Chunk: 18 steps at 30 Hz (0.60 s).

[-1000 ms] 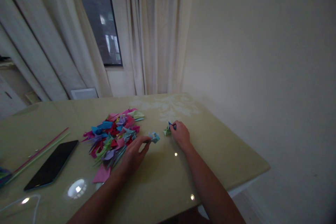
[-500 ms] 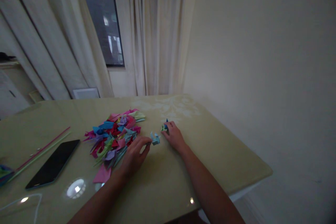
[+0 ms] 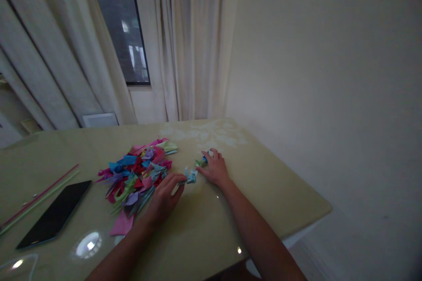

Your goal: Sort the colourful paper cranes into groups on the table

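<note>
My left hand (image 3: 166,195) pinches a light blue paper crane (image 3: 190,175) by one end, with its folded points facing right, just above the table. To the right, my right hand (image 3: 216,167) rests at the table with its fingers spread around a small green folded paper (image 3: 200,163) and a blue one (image 3: 206,156). Its thumb is close to the green piece; whether it touches is hard to see. Left of both hands lies a heap of folded papers (image 3: 136,171) in pink, red, blue, purple and green, partly behind my left hand.
A pink paper square (image 3: 122,223) lies below the heap. Farther left are a black phone (image 3: 56,213) and two thin sticks, one pink (image 3: 42,193) and one green (image 3: 39,203). The glossy table (image 3: 263,197) ends near the wall at right; curtains hang behind.
My right hand's fingers have spread wider around the green and blue papers. My left hand still holds the light blue crane. The whole view has shifted slightly, so things sit farther left.
</note>
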Tool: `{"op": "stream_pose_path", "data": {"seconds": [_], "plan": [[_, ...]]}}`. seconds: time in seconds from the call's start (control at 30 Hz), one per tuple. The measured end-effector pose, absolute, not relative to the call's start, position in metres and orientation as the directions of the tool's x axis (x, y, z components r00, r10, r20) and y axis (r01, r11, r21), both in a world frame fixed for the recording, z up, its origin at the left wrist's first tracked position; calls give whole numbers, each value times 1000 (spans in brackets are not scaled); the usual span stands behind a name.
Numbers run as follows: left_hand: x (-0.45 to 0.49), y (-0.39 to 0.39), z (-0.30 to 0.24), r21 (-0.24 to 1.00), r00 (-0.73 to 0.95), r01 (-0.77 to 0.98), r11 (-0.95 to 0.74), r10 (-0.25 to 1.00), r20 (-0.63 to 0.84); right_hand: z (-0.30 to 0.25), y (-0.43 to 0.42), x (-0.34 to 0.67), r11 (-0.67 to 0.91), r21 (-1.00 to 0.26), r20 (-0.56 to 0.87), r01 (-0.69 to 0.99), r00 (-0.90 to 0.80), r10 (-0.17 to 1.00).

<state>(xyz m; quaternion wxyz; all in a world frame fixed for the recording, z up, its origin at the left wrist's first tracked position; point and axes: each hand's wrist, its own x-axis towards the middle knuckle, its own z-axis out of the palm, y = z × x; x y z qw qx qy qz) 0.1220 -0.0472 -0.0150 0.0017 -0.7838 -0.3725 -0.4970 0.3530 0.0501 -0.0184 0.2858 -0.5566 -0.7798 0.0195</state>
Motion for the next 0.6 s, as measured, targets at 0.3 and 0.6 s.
{"op": "stream_pose_path", "data": {"seconds": [0.3, 0.6], "plan": [[117, -43, -19, 344, 246, 627, -699, 597, 764, -7, 23, 346, 485, -353, 352, 800, -368, 861], [115, -41, -18, 276, 185, 725, -631, 565, 804, 10, -5, 327, 733, -535, 547, 420, -489, 680]]}}
